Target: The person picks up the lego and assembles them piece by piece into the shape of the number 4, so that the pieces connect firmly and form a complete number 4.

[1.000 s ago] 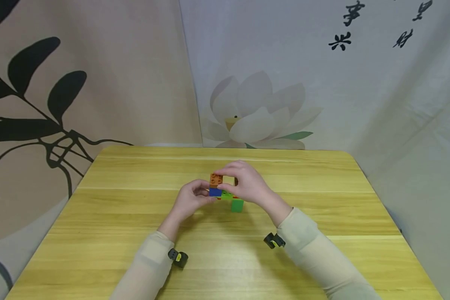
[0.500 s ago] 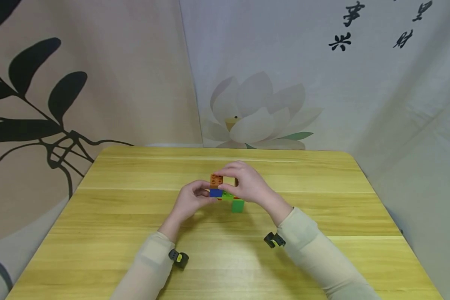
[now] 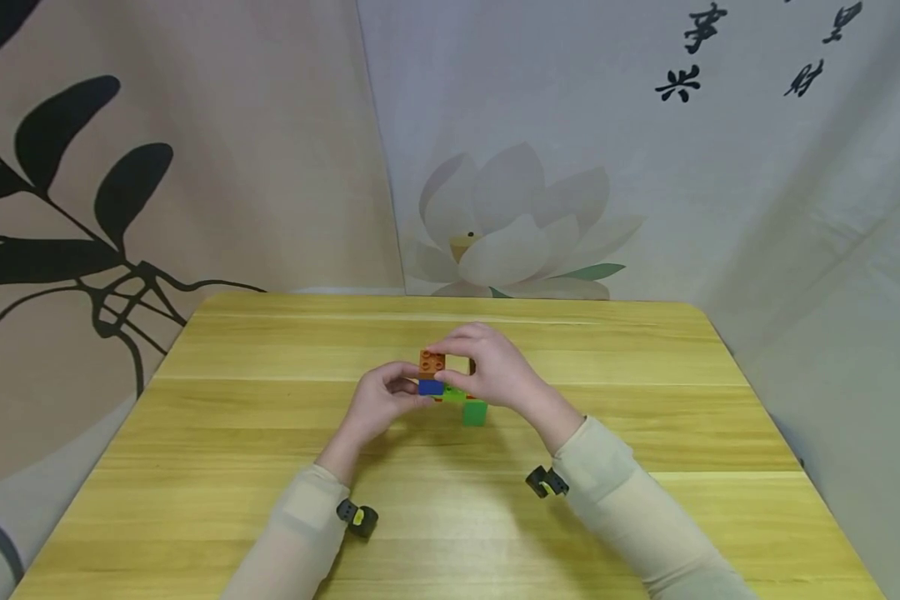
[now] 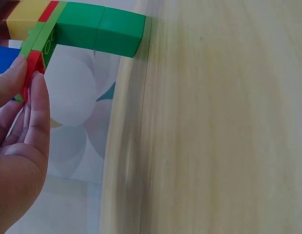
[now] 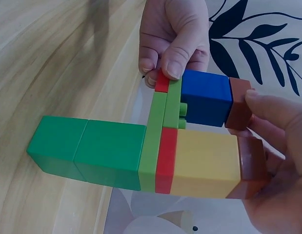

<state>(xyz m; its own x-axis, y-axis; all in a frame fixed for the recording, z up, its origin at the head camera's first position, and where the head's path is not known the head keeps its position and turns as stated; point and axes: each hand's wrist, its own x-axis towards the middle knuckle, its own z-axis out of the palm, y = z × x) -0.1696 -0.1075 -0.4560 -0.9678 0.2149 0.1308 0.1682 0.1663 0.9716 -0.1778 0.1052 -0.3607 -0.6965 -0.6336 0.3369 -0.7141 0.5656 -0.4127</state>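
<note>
A structure of joined toy building bricks is raised over the table between both hands. In the right wrist view, two green bricks form one leg below lime green plates and red plates. A yellow brick and a blue brick stand parallel on the other side, each capped by a brown brick. My left hand pinches the red and lime plates' end near the blue brick. With thumb and fingers, my right hand grips the brown brick on the blue one; some fingertips are hidden.
A wooden table spreads beneath the hands, its far edge close behind them. Beyond it hangs a printed cloth backdrop with leaves and a lotus. Small black cameras sit on both wrists.
</note>
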